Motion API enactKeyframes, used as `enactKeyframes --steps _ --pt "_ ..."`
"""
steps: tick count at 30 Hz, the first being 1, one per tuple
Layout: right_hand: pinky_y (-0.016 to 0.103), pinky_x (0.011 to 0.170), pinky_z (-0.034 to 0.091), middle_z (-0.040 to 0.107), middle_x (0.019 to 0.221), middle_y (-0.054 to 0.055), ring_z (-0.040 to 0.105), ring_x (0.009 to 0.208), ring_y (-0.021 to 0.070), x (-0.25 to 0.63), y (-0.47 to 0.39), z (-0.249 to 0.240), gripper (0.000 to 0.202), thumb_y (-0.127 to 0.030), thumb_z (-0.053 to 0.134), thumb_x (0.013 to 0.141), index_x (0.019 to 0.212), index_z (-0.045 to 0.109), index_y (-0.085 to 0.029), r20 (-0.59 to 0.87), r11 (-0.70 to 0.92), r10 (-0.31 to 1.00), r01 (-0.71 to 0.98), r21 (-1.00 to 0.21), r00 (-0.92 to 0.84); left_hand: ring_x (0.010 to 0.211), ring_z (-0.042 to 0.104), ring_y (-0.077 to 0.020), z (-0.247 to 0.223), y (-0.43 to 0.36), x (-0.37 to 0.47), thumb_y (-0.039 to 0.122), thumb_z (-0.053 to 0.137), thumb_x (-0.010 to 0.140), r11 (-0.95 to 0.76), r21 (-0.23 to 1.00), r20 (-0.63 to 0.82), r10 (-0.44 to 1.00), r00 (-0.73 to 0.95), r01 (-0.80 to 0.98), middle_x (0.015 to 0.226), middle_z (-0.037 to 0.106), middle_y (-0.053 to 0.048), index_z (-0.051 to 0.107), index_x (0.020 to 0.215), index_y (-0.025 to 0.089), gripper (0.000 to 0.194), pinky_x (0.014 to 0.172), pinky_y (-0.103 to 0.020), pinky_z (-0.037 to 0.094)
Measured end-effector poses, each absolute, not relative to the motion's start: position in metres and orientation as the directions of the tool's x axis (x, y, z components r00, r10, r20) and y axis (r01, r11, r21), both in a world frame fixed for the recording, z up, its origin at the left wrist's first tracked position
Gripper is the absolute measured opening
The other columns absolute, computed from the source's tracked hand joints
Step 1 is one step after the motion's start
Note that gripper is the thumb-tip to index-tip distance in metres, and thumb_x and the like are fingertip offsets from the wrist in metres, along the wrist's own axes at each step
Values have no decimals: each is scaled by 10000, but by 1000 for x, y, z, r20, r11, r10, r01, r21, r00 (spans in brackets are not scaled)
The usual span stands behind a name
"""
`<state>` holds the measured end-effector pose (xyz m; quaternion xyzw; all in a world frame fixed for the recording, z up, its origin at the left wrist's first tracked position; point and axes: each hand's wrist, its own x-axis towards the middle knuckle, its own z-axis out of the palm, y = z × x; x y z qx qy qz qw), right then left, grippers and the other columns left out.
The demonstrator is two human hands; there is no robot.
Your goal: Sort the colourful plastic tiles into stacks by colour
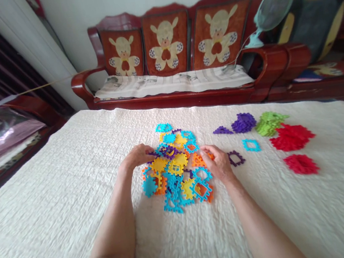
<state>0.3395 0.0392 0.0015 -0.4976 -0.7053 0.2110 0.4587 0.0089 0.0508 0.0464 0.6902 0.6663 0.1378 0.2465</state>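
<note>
Fingers bent narrowly, the left hand and right hand touch the mixed pile between them on the quilted cover; whether either grips anything, I can't tell. Freeing one piece calls for parting overlapped edges.

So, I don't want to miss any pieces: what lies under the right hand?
Orange pieces show beside the fingers of the right hand. Whatever lies directly beneath the hand is covered and cannot be seen.
</note>
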Motion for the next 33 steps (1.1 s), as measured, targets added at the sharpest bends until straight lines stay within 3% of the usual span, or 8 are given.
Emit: enactKeyframes --steps 4,9,12,17,20,26,33 --pt "363 862 556 759 966 65 708 891 229 339 39 2 258 -411 541 883 964 705 -230 425 404 901 512 -758 -82 561 533 -111 46 52 13 321 700 638 16 452 -129 990 48 892 608 646 36 759 751 249 147 520 -228 314" --pt "360 863 553 757 974 71 705 897 229 339 40 1 253 -398 546 880 963 706 -221 421 405 903 505 -763 -87 588 547 -121 46 52 15 327 709 635 48 466 -137 990 18 883 635 642 31 733 746 227 151 544 -237 351" --pt "362 865 553 757 973 69 705 895 229 338 41 1 246 -392 547 877 961 705 -223 427 408 901 499 -765 -83 581 542 -122 44 53 14 327 733 601 65 543 -127 992 5 837 631 622 36 732 806 224 229 538 -236 366" --pt "332 833 564 756 970 68 711 897 217 336 39 2 223 -353 543 874 952 704 -220 430 414 899 480 -773 -84 474 441 -106 35 55 14 371 741 562 108 809 -116 993 -23 578 506 469 69 685 791 205 288 466 -229 326" --pt "325 842 561 756 964 60 712 919 212 335 40 0 201 -321 548 872 949 705 -223 439 418 895 479 -772 -76 547 525 -122 30 57 18 428 785 554 127 914 -123 992 -35 385 601 559 42 689 885 200 413 506 -230 392" --pt "301 823 560 751 989 59 708 929 196 333 40 -1 180 -282 575 857 962 705 -215 412 393 908 485 -781 -72 564 516 -97 28 60 31 506 849 533 144 966 -124 987 -105 212 693 633 4 727 956 171 553 507 -206 382" --pt "295 819 563 748 1011 55 702 923 187 332 39 3 188 -272 576 852 982 701 -219 390 380 917 458 -803 -77 639 598 -134 33 60 52 494 897 437 141 989 -131 971 -201 35 756 696 -25 738 834 185 528 548 -216 456"
